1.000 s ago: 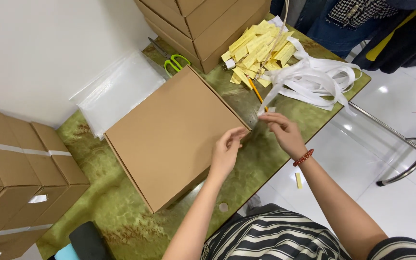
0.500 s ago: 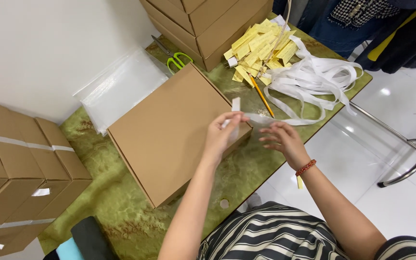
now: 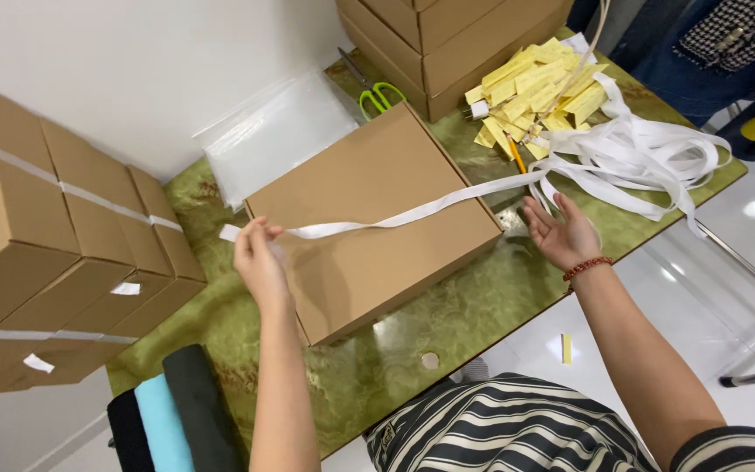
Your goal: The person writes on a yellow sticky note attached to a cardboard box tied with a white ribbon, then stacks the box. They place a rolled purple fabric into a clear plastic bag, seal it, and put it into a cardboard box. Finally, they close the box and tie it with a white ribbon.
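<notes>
Now, largest first:
Table point(image 3: 447, 350): green marbled, carrying everything below.
Flat box point(image 3: 369, 218): brown cardboard, lying closed at the table's centre.
Strap pile point(image 3: 648, 157): loose white loops at 2 o'clock from the box.
Strap point(image 3: 412, 212): one white band stretched across the box lid, running from the pile to 9 o'clock.
Your left hand point(image 3: 259, 258): fingers clamped on the strap's end, at the box's 9 o'clock edge.
Your right hand point(image 3: 561, 234): fingers apart, palm open, at 3 o'clock, just beside the box corner.

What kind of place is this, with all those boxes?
Probably a small packing spot in a home or shop. Taped brown cardboard boxes sit stacked by the green marble-look table, with a tangle of white ribbon strips and a pile of yellow paper slips.
</notes>
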